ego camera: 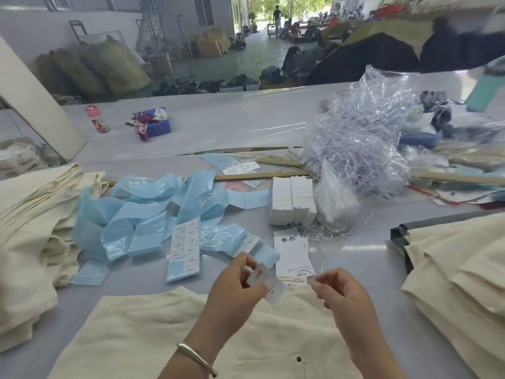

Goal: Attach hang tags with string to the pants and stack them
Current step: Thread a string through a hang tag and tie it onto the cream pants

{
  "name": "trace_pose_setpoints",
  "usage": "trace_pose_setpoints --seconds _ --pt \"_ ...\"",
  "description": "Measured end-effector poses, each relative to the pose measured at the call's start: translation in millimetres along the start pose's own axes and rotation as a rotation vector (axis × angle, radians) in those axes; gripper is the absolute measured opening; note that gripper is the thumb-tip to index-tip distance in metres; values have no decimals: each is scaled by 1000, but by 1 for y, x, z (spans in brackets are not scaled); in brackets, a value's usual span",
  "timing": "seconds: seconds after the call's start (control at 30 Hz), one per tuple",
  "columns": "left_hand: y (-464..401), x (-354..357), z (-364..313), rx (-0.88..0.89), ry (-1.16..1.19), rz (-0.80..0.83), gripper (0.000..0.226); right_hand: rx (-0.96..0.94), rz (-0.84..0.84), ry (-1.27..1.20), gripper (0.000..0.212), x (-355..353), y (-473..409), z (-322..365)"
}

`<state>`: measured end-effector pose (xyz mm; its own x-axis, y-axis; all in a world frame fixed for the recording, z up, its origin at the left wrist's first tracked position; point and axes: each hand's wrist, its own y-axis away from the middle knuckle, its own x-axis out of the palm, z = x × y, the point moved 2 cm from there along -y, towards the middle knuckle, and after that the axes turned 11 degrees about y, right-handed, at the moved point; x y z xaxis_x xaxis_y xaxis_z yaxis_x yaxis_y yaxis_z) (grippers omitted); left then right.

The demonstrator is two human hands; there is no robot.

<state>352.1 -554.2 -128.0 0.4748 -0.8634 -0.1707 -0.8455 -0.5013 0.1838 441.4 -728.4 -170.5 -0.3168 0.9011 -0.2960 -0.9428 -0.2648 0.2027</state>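
**Sticker peeled over cream pants at the tagging table**

Laid flat at the near edge of the grey table (369,228): cream pants (153,332), waistband end toward the far side, long axis running toward the viewer, a dark button (299,358) showing near the bottom right. Piled on the left, a tall stack of folded cream pants (30,231); on the right, a second folded stack (459,258) with a grey edge at its far corner. Heaped at the far right, a clear plastic bag of pale strings (363,143). Strewn across the middle, blue backing strips (142,214), some with white stickers on them. Behind those, a banded block of white hang tags (292,201). Just beyond the hands, one loose hang tag (293,255) lying flat, long axis pointing away, black characters at its far end, its string trailing to the right.

Raised over the waistband, left hand (232,291), fingers curled, thumb and forefinger pinching a small white sticker strip (266,280) printed with numbers, strip tilted down to the right. Silver bangle (196,358) on that wrist. Beside it, apart from it, right hand (344,294), fingers curled, thumb and forefinger pinching a tiny pale piece (311,280) at the fingertips; too small to tell exactly what.
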Motion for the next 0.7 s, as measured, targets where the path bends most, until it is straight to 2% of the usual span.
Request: trace_pose_setpoints --seconds 0.1,0.2,0.27,0.4,0.47,0.57,0.7 --pt "-1 7 1 52 -30 11 16 -42 -106 273 14 -9 -34 -15" --pt "-6 12 6 53 -17 19 14 -54 -129 507 16 2 -74 -25" --pt "-10 15 8 9 70 30 15 -79 -128 688 21 18 -99 -25" --pt "-19 21 11 -57 211 38 23 -127 -79 1152 61 59 -135 -21" --pt "-23 22 12 -56 217 27 26 -97 -45 1238 70 73 -145 -20" --pt "-29 20 17 -87 219 1 27 34 8 1234 80 80 -154 -21" --pt "-36 17 30 -147 197 -10 24 77 -4 1214 78 82 -152 -23"
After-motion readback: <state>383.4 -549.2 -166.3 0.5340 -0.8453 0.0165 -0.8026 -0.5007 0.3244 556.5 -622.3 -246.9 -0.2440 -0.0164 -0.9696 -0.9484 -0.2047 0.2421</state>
